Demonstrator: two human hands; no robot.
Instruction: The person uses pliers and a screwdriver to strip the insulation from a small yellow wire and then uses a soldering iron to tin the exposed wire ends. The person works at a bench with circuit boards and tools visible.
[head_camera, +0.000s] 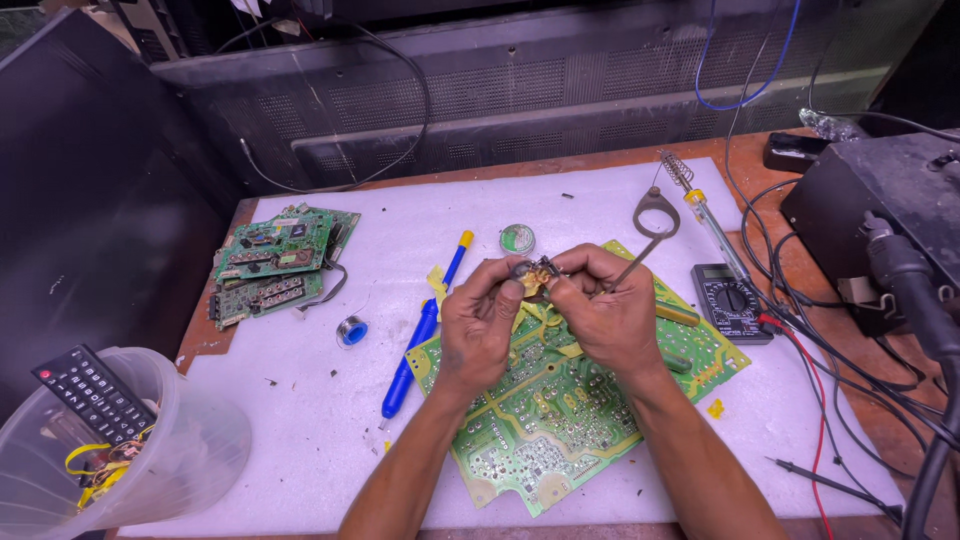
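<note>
A: Where's the small part (533, 276)?

B: Above the green board (560, 420), pinched between both hands. The left hand (480, 325) grips it from nine o'clock, the right hand (605, 310) from three.

A: Anything else in the right hand?

B: Tweezers (640, 252), pointing toward one o'clock.

A: And nearby?

B: A blue pump (420, 335) at nine o'clock of the left hand, a round tin (517, 238) at twelve.

Two bare forearms and hands, seen from above.
No sleeves, gloves, rings or watch are worn on the left hand (478, 322) or right hand (604, 310); dark smudges are seen on the fingers.
</note>
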